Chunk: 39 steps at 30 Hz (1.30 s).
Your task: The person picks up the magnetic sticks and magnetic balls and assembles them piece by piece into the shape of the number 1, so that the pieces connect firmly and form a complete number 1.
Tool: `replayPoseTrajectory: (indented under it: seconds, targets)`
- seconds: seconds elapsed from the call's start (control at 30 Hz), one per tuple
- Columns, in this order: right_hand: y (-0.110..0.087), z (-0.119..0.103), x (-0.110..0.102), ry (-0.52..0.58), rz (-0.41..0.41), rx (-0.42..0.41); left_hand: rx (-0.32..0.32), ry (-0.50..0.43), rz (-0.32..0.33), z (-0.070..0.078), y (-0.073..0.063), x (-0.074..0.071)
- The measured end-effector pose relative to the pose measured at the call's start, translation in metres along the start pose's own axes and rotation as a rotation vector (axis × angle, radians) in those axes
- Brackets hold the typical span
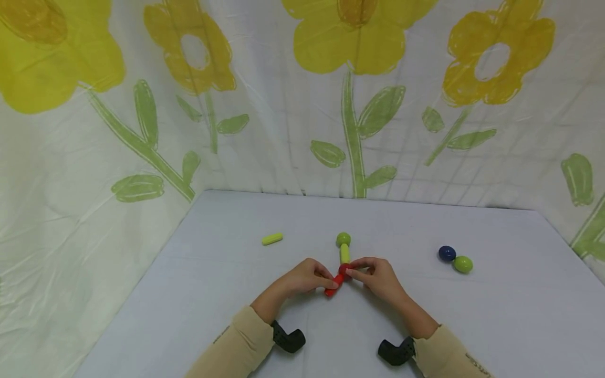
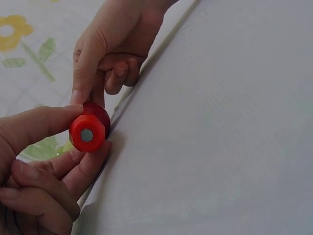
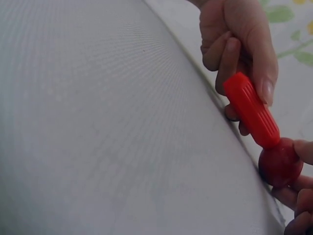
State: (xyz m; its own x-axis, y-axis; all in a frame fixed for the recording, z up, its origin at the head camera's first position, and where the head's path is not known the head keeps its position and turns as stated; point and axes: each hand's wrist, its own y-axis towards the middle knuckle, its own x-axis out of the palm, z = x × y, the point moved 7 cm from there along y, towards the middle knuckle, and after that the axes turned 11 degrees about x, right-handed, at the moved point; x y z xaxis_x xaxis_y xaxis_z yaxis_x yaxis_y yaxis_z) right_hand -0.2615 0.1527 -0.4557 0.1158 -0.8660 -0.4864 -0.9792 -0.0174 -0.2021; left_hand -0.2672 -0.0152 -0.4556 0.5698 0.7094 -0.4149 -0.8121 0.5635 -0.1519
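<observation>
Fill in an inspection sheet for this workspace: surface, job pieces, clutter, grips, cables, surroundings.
Surface: pale, flat tabletop.
Job's things: red rod meets red ball; yellow-green rod runs from that ball to a green ball. Whether every joint is fully seated: cannot tell.
Clutter: loose yellow rod on the left; dark blue ball beside a lime ball on the right.
Grips: left hand pinches the red rod; right hand pinches the red ball.
Cables: nothing seen.
Surroundings: white backdrop painted with yellow flowers and green leaves; black device at the left cuff, another at the right.
</observation>
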Motion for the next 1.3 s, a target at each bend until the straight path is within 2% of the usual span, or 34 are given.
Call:
replayPoseTrajectory:
  seconds: [0.6, 1.03, 1.3]
  targets:
    - [-0.002, -0.003, 0.000, -0.012, 0.035, -0.030, 0.012, 0.032, 0.055, 0.004, 0.000, 0.011]
    - [-0.002, -0.003, 0.000, -0.012, 0.044, -0.013, 0.015, -0.039, 0.100, 0.002, 0.001, 0.021]
    - [-0.002, -0.004, 0.000, -0.018, 0.050, -0.019, 0.018, -0.027, 0.124, 0.003, 0.001, 0.022]
